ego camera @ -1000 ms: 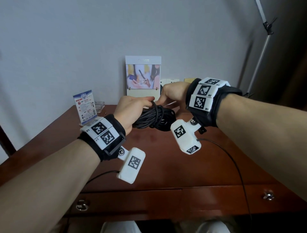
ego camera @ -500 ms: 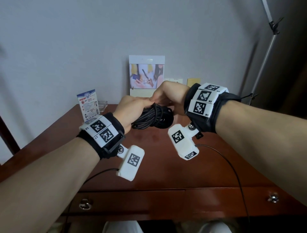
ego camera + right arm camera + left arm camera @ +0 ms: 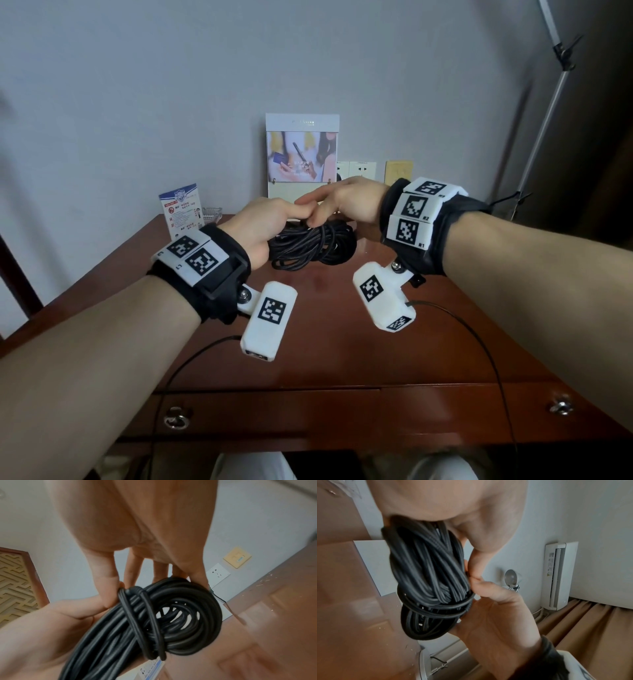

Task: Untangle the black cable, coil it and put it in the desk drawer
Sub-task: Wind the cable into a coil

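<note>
The black cable (image 3: pixel 312 247) is a coiled bundle held in the air just above the brown desk (image 3: pixel 325 346). My left hand (image 3: pixel 269 224) grips the bundle's left end in its fist. My right hand (image 3: pixel 344 202) reaches over the top of the coil, its fingertips meeting my left hand. In the right wrist view two turns of cable (image 3: pixel 145 623) cross the bundle's middle, and my right hand's thumb and fingers (image 3: pixel 105 582) pinch the strand there. The left wrist view shows the bundle (image 3: pixel 428 574) under my left palm. Both desk drawers (image 3: pixel 274 409) are shut.
A photo card stand (image 3: pixel 302 154) leans on the wall behind the hands, with a blue-and-white sign card (image 3: pixel 180 214) and a glass dish (image 3: pixel 212 216) to the left. Wall sockets (image 3: pixel 356 169) lie behind. A metal pole (image 3: pixel 548 102) rises at the right. The drawers have a ring pull (image 3: pixel 176 418) and a knob (image 3: pixel 561 407).
My right hand has swung from behind the coil's right side up over its top toward my left hand. My left hand has kept its grip on the bundle.
</note>
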